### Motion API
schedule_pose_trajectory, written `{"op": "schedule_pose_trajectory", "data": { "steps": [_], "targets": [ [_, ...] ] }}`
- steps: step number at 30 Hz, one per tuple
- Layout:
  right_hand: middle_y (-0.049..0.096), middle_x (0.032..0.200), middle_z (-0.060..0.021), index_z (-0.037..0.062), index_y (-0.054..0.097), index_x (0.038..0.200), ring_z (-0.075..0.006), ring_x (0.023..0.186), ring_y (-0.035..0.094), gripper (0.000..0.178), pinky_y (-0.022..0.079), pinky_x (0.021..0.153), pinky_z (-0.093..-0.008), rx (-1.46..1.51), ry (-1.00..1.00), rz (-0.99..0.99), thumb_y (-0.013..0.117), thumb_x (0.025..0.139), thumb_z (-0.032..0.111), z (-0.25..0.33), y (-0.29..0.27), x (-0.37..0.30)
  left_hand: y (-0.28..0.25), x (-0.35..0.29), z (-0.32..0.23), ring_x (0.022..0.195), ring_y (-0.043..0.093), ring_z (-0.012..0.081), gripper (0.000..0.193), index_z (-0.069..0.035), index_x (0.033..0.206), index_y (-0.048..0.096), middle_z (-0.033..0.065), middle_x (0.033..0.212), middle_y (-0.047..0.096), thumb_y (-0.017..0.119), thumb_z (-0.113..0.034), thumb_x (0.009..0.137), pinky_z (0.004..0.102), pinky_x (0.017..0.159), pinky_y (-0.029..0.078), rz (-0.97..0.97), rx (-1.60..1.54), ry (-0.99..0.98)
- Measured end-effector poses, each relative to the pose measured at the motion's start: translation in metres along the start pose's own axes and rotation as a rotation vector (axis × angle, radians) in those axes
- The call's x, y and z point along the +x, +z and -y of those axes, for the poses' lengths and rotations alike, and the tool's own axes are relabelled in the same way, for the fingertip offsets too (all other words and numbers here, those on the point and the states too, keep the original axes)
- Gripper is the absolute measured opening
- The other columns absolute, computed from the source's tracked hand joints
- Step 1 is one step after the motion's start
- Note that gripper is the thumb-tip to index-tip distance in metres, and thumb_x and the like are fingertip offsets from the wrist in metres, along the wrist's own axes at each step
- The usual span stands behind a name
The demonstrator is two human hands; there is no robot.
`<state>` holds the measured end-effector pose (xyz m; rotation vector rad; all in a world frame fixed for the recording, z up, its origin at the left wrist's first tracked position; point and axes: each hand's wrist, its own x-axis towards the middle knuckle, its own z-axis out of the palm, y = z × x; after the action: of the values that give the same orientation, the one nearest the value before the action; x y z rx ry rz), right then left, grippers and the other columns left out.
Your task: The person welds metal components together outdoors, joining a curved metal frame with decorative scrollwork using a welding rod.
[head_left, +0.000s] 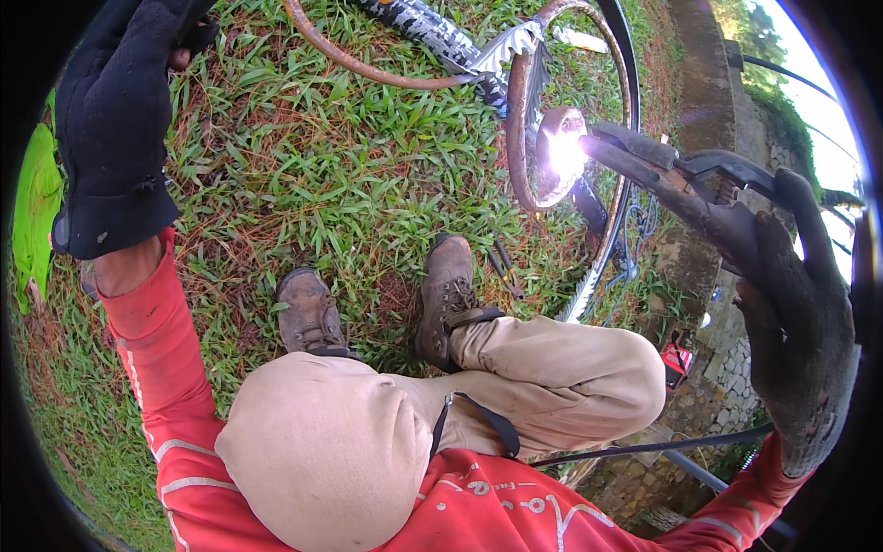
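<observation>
A: Any writing?
B: Pale lettering on the red shirt (515, 488), warped by folds. Small red box (678, 363) at the right, any markings too small to tell

A: Grip?
B: Right hand (796, 313), dark grey glove, fingers closed round the handle of a black clamp (639, 147). Clamp's nose points left, right up at a blinding white spark (563, 155)

A: Left hand?
B: Left hand (115, 138), black glove, raised at upper left. Can't tell if it's spread or gripping; fingers run off the top edge, one bare fingertip shows. Something bright green (37, 216) just beside it, kind unclear

A: Where's the workpiece?
B: Rusty metal curl (517, 152), upper right, above the grass (303, 175). Spark sits on the small loop inside it. A silver metal leaf (508, 48) is at its upper left

A: What's hidden?
B: Glare covers the contact point, can't tell touching or just apart. Black speckled pole (423, 32) is cut by the top edge. Pliers (506, 269) lie in the grass beside the right boot (446, 294), jaw end hard to make out
</observation>
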<state>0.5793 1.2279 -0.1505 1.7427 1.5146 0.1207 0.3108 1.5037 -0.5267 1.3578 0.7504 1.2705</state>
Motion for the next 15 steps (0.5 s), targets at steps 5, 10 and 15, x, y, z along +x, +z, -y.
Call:
{"op": "schedule_pose_trajectory", "data": {
  "steps": [5,10,15],
  "targets": [
    [0.057,0.165,-0.0165,0.0085,0.068,0.148,-0.0358,0.143,0.064,0.049,0.051,0.121,-0.0504,0.058,0.039,-0.028,0.073,0.099,0.007,0.004,0.007,0.009,0.010,-0.002,-0.019,0.089,0.071,0.0175,0.042,0.004,0.147,0.065,0.0167,0.125,0.075,0.065,-0.019,0.112,0.0290,0.076,0.055,0.005,0.033,-0.001],
    [0.056,0.167,-0.0138,0.0117,0.069,0.147,-0.0356,0.143,0.064,0.050,0.028,0.135,-0.0552,-0.328,-0.101,0.055,0.075,0.097,0.009,-0.005,-0.012,-0.001,0.042,-0.006,-0.016,0.081,0.069,0.0176,0.046,0.006,0.146,0.064,0.0177,0.116,0.075,0.068,-0.022,0.110,0.0289,0.069,0.055,0.013,-0.038,-0.025],
    [0.055,0.168,-0.0119,0.0130,0.066,0.150,-0.0337,0.145,0.063,0.058,0.027,0.136,-0.0531,-0.239,-0.082,0.015,0.079,0.094,0.007,-0.013,0.006,0.005,0.038,0.003,-0.046,0.073,0.068,0.0177,0.050,0.008,0.145,0.063,0.0188,0.108,0.076,0.070,-0.025,0.108,0.0289,0.063,0.055,-0.016,0.021,-0.023]
  ]
}}
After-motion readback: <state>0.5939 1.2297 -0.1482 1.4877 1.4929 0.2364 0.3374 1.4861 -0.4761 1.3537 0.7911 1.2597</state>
